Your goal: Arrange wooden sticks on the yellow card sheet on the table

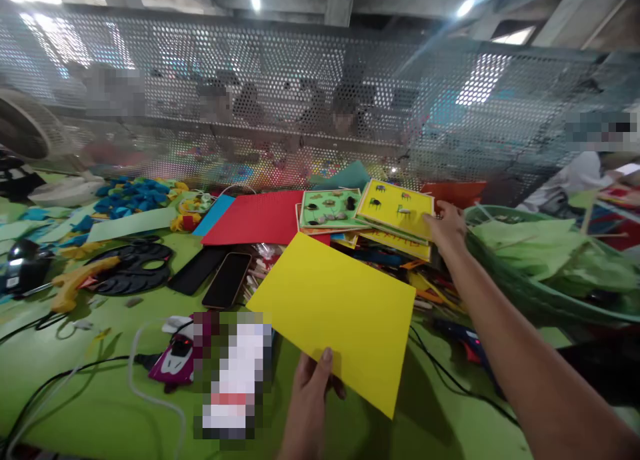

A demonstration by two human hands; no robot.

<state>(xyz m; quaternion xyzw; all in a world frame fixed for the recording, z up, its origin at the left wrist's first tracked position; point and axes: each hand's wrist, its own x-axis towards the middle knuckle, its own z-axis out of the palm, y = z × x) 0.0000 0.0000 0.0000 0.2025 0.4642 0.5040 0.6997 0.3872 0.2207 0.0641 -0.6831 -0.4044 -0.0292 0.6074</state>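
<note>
A plain yellow sheet (340,313) is tilted above the green table, its lower edge pinched between the thumb and fingers of my left hand (315,383). Further back, my right hand (449,228) grips the right edge of a yellow picture board (390,210) that carries small dark furniture-like shapes. That board rests on other boards, beside a green board (330,207) with stone-like pieces stuck on it. Red sheets (255,220) lie to the left of the boards. Some of my right hand's fingers are hidden behind the board's edge.
On the left are a black phone (227,280), a yellow glue gun (85,283), cables and a purple power strip (175,357). A green basket (540,287) stands at right, near a blue glue gun (470,347). Behind rises a perforated metal screen (280,107).
</note>
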